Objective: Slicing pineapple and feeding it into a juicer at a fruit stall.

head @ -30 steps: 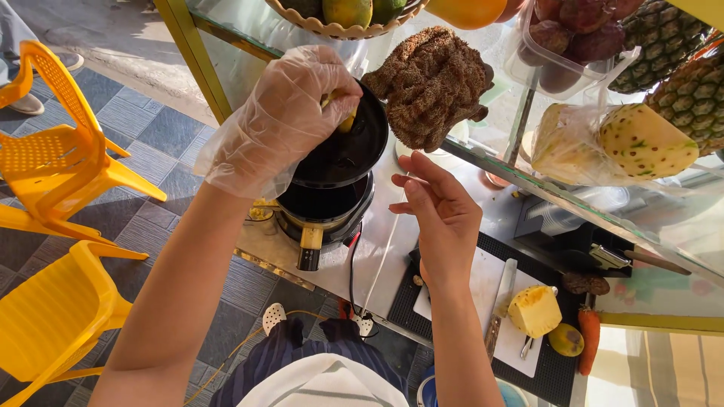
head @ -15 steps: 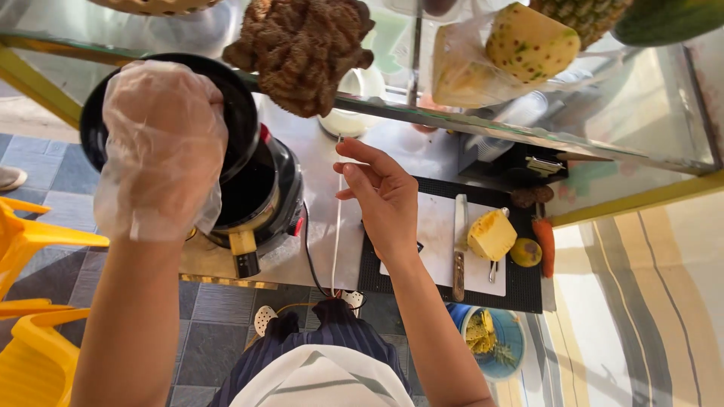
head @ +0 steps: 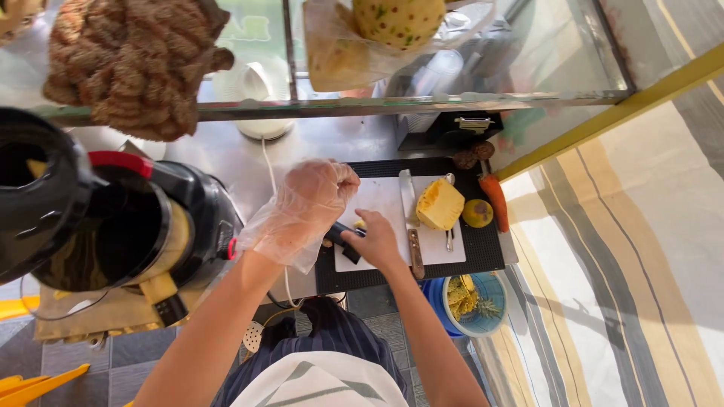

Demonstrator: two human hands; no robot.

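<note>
Both hands are down at the left end of the white cutting board [head: 381, 200]. The left hand [head: 313, 197], in a thin clear plastic glove, is balled up with fingers curled together, hovering just above the board; can't tell if anything's in it. The bare right hand [head: 375, 240] is right beside it, fingers wrapped around a dark handle [head: 337, 235] poking out to the left. Further right on the board, there's a knife [head: 409, 218] and a chunk of peeled yellow pineapple [head: 440, 204], with a carrot [head: 494, 200] on the black mat [head: 483, 252]. The black juicer [head: 113, 218] sits off to the left.
</note>
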